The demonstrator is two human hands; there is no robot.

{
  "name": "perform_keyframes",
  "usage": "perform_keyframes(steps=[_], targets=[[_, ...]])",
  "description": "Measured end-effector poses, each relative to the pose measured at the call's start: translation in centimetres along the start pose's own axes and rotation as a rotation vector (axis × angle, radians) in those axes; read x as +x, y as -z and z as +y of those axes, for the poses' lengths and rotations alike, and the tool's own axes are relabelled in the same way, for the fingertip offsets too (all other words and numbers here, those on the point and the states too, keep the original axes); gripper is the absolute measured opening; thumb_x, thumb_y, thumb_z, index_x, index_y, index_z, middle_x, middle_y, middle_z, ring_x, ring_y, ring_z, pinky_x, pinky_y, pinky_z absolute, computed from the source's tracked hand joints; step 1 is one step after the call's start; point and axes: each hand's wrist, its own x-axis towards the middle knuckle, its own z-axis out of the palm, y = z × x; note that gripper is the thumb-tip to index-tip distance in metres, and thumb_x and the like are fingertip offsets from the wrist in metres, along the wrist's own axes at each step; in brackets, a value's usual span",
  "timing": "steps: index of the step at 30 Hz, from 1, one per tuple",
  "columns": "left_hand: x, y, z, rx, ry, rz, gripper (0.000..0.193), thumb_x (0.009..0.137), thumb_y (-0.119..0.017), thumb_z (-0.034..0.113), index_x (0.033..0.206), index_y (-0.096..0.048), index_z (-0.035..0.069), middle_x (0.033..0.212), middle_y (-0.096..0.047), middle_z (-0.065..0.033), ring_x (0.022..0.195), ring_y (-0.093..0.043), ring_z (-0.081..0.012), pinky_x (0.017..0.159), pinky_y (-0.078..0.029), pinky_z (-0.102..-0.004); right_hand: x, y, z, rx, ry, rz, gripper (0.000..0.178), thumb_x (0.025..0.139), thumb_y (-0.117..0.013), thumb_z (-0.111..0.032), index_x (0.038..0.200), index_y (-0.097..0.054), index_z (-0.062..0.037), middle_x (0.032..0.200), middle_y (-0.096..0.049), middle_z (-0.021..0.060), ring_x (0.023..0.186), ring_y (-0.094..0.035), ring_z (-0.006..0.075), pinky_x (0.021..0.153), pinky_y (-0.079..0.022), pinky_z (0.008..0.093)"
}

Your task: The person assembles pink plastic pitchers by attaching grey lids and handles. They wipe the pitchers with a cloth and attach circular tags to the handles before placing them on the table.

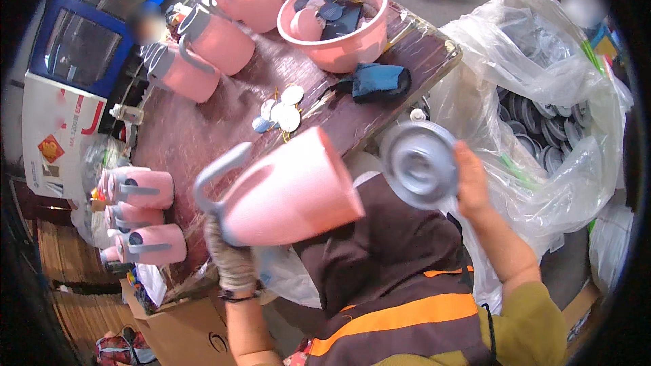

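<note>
My left hand point(230, 257), in a pale work glove, grips a pink jug point(291, 193) near the grey collar at its lower left. The jug lies tilted in the air, its grey handle point(220, 173) up to the left and its wide end to the right. Bare, my right hand point(471, 176) holds a round grey plastic disc point(420, 166) by its right edge, with the ringed face toward me. A gap separates the disc from the jug. The glove's fingers are partly hidden behind the jug.
The dark red table point(183, 129) carries several pink jugs point(217, 41), round tags point(281, 108), a blue-black object point(380, 81) and a filled pink basin point(339, 47). To my right, a clear plastic bag point(461, 102) holds many grey discs point(542, 129). A cardboard box point(183, 325) stands below left.
</note>
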Motion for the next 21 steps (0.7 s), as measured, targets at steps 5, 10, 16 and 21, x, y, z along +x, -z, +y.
perform_keyframes(steps=[5, 10, 16, 21], targets=[[-5.7, -0.1, -4.9, -0.362, 0.277, 0.268, 0.038, 0.09, -0.055, 0.042, 0.109, -0.061, 0.009, 0.108, -0.065, -0.0061, 0.099, -0.06, -0.024, 0.088, -0.049, -0.0421, -3.9, -10.8, -1.5, -0.427, 0.745, -0.262, 0.039, 0.096, -0.053, -0.032, 0.113, -0.064, 0.0005, 0.115, -0.055, 0.0147, 0.099, -0.054, 0.0253, 0.088, -0.043, 0.0354], [-6.9, 2.0, -5.0, -0.558, 0.48, 0.298, 0.042, 0.09, -0.057, 0.04, 0.117, -0.057, 0.007, 0.111, -0.063, -0.0062, 0.102, -0.06, -0.0227, 0.091, -0.048, -0.0405, -5.7, -10.1, 0.2, -0.41, 0.792, -0.531, 0.039, 0.093, -0.056, -0.03, 0.118, -0.064, -0.0018, 0.118, -0.055, 0.0126, 0.105, -0.05, 0.0277, 0.091, -0.041, 0.0364], [-7.3, 2.6, -4.0, 0.054, -0.156, 0.138, 0.053, 0.092, -0.054, 0.045, 0.122, -0.052, 0.001, 0.124, -0.054, -0.011, 0.113, -0.054, -0.0219, 0.094, -0.046, -0.0373, -5.4, -10.2, 1.7, -0.075, 0.179, -0.444, 0.038, 0.096, -0.053, -0.027, 0.12, -0.06, 0.002, 0.116, -0.055, 0.0102, 0.109, -0.05, 0.0197, 0.095, -0.038, 0.0315], [-6.3, 4.1, -2.3, 0.131, -0.242, -0.006, 0.072, 0.089, -0.055, 0.056, 0.128, -0.048, -0.004, 0.125, -0.054, -0.0113, 0.113, -0.053, -0.0209, 0.095, -0.045, -0.0367, -4.4, -9.5, 1.3, 0.045, -0.005, -0.514, 0.043, 0.1, -0.047, -0.031, 0.127, -0.053, 0.0023, 0.121, -0.055, 0.0095, 0.111, -0.05, 0.0165, 0.098, -0.036, 0.0291]])
